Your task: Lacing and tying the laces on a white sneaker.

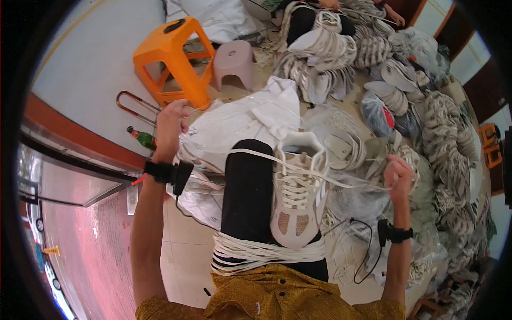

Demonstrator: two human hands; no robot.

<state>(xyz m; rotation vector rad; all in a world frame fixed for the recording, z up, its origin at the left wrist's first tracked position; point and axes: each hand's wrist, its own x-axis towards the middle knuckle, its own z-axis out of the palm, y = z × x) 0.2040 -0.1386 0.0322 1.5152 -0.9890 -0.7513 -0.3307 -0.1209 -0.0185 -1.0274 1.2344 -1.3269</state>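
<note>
A beige and white sneaker (pixel 298 197) lies on my lap, its toe toward me and its opening away. White laces criss-cross its front. My right hand (pixel 399 175) is closed on one end of the shoelace (pixel 352 185), which stretches out to the right from the shoe. The lace's other end runs left over my dark trouser leg (pixel 248 186) and gets lost against the white sack. Off to the left, my left hand (pixel 173 122) is raised with curled fingers; what they hold, if anything, does not show. A bundle of white laces (pixel 269 255) lies across my thighs.
Beyond my knees a white sack (pixel 229 122) covers the floor. An orange stool (pixel 173 58), a pale pink stool (pixel 233 65) and a green bottle (pixel 141 137) stand or lie left. Stacks of shoes (pixel 325 58) and strung shoe parts (pixel 450 138) fill the right. Another person's hand (pixel 393 14) shows far off.
</note>
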